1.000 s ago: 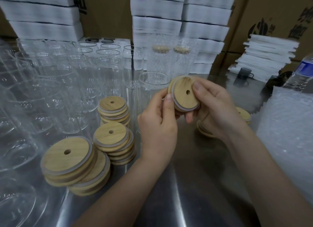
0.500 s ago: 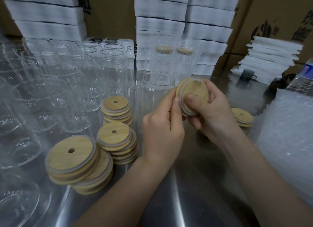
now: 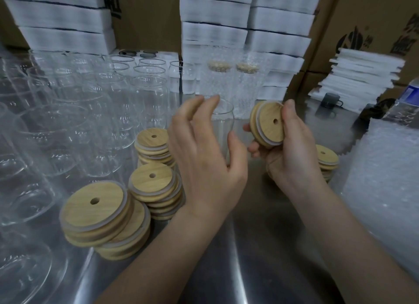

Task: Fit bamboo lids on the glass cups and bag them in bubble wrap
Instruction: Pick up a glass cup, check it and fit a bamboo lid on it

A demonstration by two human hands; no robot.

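My right hand (image 3: 292, 158) grips a round bamboo lid (image 3: 269, 124) with a straw hole and a pale sealing ring, tilted on edge above the steel table (image 3: 249, 258). My left hand (image 3: 204, 158) hovers spread and empty just in front of an upright open glass cup (image 3: 223, 122), fingers near its rim without a plain grip. Stacks of bamboo lids (image 3: 99, 215) lie to the left and a short stack of lids (image 3: 326, 158) sits behind my right hand. A pile of bubble wrap bags (image 3: 390, 181) lies at the right.
Many empty glass cups (image 3: 95, 122) crowd the left half of the table. Two wrapped, lidded cups (image 3: 233, 83) stand at the back. White foam boxes (image 3: 226, 31) and cardboard cartons (image 3: 362, 20) line the rear; a water bottle (image 3: 408, 99) stands far right.
My left hand has let go of the lid and moved left toward the glass cup, fingers spread. My right hand now holds the lid alone, shifted right.
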